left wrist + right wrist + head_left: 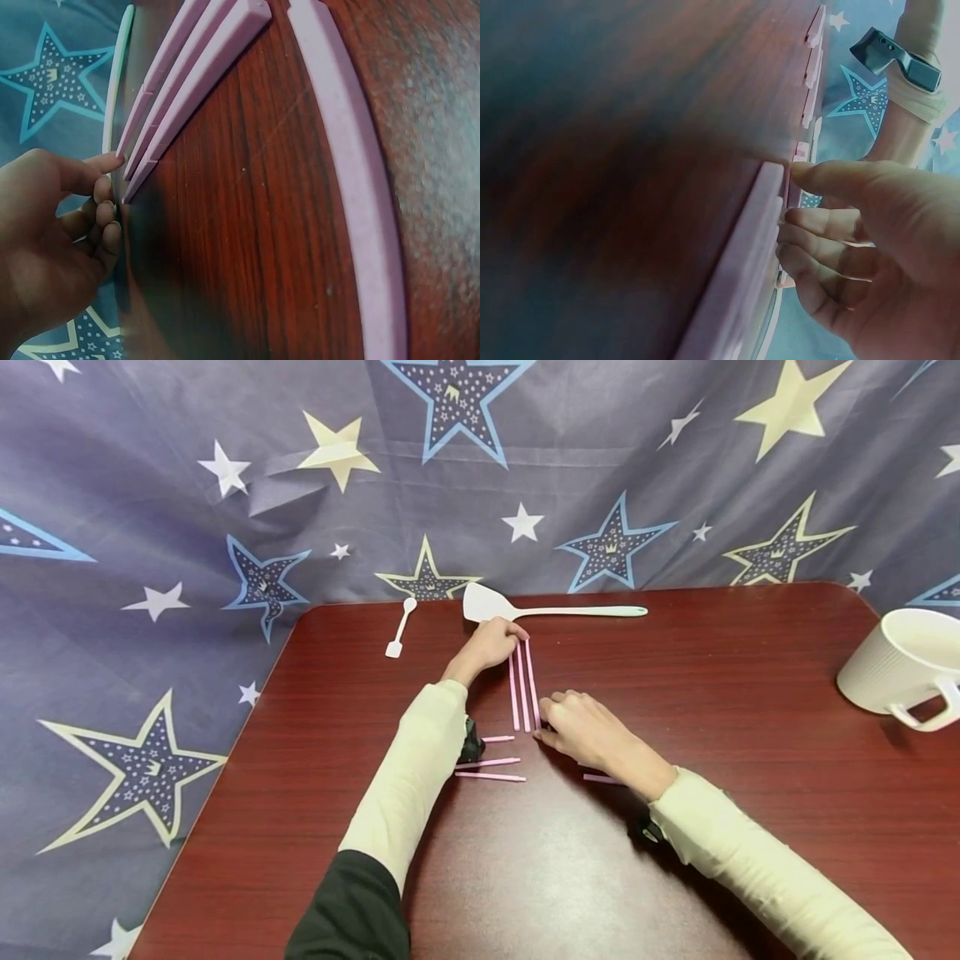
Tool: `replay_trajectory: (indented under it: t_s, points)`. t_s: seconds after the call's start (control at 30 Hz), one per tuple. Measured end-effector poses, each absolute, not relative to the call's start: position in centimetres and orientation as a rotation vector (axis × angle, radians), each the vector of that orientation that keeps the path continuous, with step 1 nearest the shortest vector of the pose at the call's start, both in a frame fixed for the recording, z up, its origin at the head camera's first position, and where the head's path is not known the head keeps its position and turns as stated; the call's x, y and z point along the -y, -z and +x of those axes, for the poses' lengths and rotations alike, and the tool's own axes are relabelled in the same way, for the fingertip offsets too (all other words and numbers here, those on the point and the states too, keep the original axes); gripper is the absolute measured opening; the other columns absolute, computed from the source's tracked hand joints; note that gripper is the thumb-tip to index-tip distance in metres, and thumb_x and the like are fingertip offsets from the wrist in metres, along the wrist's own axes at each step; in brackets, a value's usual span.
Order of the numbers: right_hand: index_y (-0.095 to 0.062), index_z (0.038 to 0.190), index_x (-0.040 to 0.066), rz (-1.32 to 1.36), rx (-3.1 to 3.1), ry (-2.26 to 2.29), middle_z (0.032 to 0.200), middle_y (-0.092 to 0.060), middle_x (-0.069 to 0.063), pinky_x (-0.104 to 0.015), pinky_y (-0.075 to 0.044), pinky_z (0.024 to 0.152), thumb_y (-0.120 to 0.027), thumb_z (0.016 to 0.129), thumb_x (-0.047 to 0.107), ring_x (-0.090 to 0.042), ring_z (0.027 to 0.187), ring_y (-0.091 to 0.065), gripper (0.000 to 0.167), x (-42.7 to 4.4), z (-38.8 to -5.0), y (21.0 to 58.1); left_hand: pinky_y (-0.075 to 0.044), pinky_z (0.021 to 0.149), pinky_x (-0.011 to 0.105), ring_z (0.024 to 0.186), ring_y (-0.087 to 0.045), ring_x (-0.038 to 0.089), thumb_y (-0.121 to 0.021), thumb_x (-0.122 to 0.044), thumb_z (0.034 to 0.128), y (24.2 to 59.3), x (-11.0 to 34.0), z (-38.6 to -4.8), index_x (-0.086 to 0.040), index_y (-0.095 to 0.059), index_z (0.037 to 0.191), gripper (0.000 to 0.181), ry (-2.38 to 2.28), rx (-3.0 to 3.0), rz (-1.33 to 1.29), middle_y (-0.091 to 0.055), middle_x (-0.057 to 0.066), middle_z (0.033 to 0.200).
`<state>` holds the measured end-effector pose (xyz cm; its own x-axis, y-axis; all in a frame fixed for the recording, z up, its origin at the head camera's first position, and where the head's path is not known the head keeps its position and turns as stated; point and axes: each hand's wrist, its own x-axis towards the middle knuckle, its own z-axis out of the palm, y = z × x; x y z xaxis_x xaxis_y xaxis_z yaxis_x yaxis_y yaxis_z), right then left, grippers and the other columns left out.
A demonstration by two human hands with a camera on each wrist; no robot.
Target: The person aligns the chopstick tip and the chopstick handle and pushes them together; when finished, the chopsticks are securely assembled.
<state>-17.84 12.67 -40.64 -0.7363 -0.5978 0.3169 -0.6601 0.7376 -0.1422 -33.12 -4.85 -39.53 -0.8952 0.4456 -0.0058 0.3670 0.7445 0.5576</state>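
No legible words, brands or numbers — just small crown emblems [452,394] inside some stars [617,545] on the hanging cloth [427,510].

Head view: left ends of pink sticks [487,763] near centre hidden behind left sleeve [416,768] and black wrist device [472,743]; another pink stick [600,778], right of these, partly covered by right hand [588,727]; blade of white spatula [486,602] partly masked by left hand [489,643]; white mug [870,672] cut off at right edge. Left wrist view: nearest pink stick [360,187] cut off at bottom; fingertip contact unclear. Right wrist view: desk [615,187] blurred at left; hand's hold unclear.
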Motion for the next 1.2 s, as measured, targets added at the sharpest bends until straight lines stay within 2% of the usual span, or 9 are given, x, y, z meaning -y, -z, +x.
replay_trajectory:
  t_s: [0.7,0.8,0.97,1.07,1.2]
  points:
    - [-0.064,0.084,0.0,1.017,2.668,-0.356,0.078,-0.063,-0.013,-0.047,-0.055,0.064,-0.084,0.086,0.017,-0.036,0.072,-0.066,0.027,-12.7,-17.5,40.5,-0.042,0.104,0.029,0.123,-0.06,0.024,-0.048,-0.003,0.0983,39.3,5.4,-32.6,-0.002,-0.071,0.13,0.039,-0.837,-2.767,0.657,-0.069,0.011,0.131]
    - [-0.062,0.082,0.002,1.012,2.664,-0.376,0.075,-0.061,-0.011,-0.046,-0.054,0.061,-0.084,0.087,0.018,-0.035,0.069,-0.065,0.028,-13.0,-17.4,40.3,-0.045,0.097,0.029,0.113,-0.064,0.024,-0.049,-0.002,0.0987,38.9,5.6,-32.4,-0.001,-0.069,0.132,0.039,-0.874,-2.761,0.678,-0.07,0.013,0.127]
    - [-0.058,0.079,0.006,0.985,2.68,-0.423,0.073,-0.057,-0.005,-0.044,-0.053,0.059,-0.082,0.089,0.02,-0.032,0.067,-0.063,0.029,-13.6,-17.2,39.8,-0.045,0.076,0.027,0.089,-0.069,0.028,-0.05,-0.002,0.1002,37.9,6.2,-31.7,0.0,-0.067,0.133,0.037,-1.002,-2.738,0.714,-0.073,0.02,0.108]
    - [-0.061,0.082,0.006,0.964,2.681,-0.463,0.077,-0.061,-0.005,-0.044,-0.054,0.063,-0.081,0.09,0.02,-0.031,0.07,-0.063,0.025,-14.2,-17.0,39.6,-0.044,0.071,0.026,0.086,-0.069,0.031,-0.052,-0.003,0.1012,37.3,6.6,-30.9,0.002,-0.067,0.132,0.035,-1.074,-2.709,0.763,-0.072,0.022,0.105]
    - [-0.064,0.085,0.005,0.918,2.656,-0.524,0.079,-0.063,-0.006,-0.045,-0.054,0.066,-0.079,0.091,0.018,-0.031,0.073,-0.064,0.021,-15.2,-16.5,39.5,-0.045,0.074,0.027,0.085,-0.068,0.031,-0.055,-0.005,0.1023,36.6,7.1,-29.2,0.001,-0.069,0.129,0.031,-1.139,-2.693,0.811,-0.071,0.022,0.098]
